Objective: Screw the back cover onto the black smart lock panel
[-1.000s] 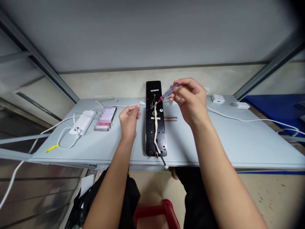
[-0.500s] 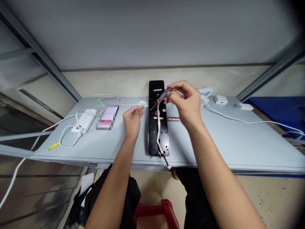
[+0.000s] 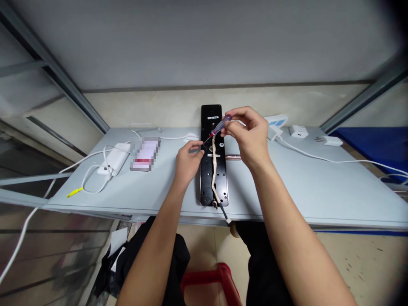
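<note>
A long black panel (image 3: pixel 213 170) lies lengthwise on the pale grey table (image 3: pixel 287 187), with a beige sleeved cable (image 3: pixel 214 170) running down its middle to a small white plug past the table's edge. My right hand (image 3: pixel 247 134) pinches a small screwdriver (image 3: pixel 219 126) with a clear purple handle and red collar, its tip down on the panel's upper part. My left hand (image 3: pixel 188 160) rests at the panel's left edge, fingers curled against it just below the tip.
A phone (image 3: pixel 145 154) and a white power bank (image 3: pixel 114 159) with looped white cables lie at the left. A thin metal rod (image 3: pixel 232 157) lies right of the panel. White chargers (image 3: pixel 298 131) and a cable sit at the back right. A red stool (image 3: pixel 207 282) stands below.
My left hand has moved right from the bare table to the panel's left edge. My right hand with the screwdriver has shifted slightly left and down onto the panel.
</note>
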Action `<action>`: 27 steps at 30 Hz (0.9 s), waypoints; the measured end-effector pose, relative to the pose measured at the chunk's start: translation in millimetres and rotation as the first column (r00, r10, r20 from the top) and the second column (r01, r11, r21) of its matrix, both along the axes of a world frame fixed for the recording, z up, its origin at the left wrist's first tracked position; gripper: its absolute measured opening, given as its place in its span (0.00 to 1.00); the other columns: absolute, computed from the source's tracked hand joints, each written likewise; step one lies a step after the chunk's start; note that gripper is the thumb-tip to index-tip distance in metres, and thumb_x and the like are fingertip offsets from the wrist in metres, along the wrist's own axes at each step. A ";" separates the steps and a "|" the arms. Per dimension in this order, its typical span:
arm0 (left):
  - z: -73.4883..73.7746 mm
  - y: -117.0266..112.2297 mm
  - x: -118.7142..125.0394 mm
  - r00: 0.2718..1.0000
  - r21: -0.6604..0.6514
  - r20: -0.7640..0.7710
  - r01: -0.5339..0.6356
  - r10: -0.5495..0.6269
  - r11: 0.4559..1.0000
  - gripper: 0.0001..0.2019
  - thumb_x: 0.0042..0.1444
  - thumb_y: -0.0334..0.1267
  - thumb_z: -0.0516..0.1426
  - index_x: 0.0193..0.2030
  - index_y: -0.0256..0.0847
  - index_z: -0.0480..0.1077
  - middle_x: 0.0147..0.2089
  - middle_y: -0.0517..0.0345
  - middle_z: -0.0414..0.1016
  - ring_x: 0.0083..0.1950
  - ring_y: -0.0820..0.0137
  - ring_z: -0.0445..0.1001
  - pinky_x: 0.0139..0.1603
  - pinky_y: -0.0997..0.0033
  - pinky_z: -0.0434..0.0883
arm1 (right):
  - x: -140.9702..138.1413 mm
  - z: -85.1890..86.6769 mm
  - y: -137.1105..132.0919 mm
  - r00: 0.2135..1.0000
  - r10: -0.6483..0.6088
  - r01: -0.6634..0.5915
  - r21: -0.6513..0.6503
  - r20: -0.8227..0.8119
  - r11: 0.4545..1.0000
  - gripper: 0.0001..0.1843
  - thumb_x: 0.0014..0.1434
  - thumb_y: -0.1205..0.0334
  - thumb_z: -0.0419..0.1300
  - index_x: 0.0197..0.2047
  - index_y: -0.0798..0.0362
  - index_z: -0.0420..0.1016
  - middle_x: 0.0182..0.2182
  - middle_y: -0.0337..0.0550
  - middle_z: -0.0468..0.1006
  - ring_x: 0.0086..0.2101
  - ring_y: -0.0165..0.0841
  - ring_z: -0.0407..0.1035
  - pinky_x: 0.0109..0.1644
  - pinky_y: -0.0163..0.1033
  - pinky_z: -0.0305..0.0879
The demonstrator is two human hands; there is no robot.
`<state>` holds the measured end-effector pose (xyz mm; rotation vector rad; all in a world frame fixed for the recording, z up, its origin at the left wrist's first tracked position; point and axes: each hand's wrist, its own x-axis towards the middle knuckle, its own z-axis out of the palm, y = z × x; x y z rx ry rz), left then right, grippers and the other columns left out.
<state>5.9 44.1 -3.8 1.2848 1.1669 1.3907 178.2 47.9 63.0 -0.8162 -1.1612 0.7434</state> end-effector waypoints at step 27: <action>-5.8 2.0 -2.2 0.999 0.019 -0.046 0.028 -0.027 0.999 0.14 0.55 0.27 0.68 0.46 0.45 0.85 0.51 0.50 0.87 0.56 0.56 0.85 0.61 0.55 0.81 | 1.8 -8.3 3.4 0.999 -0.037 0.037 0.005 -0.029 0.999 0.11 0.55 0.63 0.76 0.40 0.45 0.82 0.36 0.36 0.81 0.29 0.28 0.78 0.39 0.39 0.84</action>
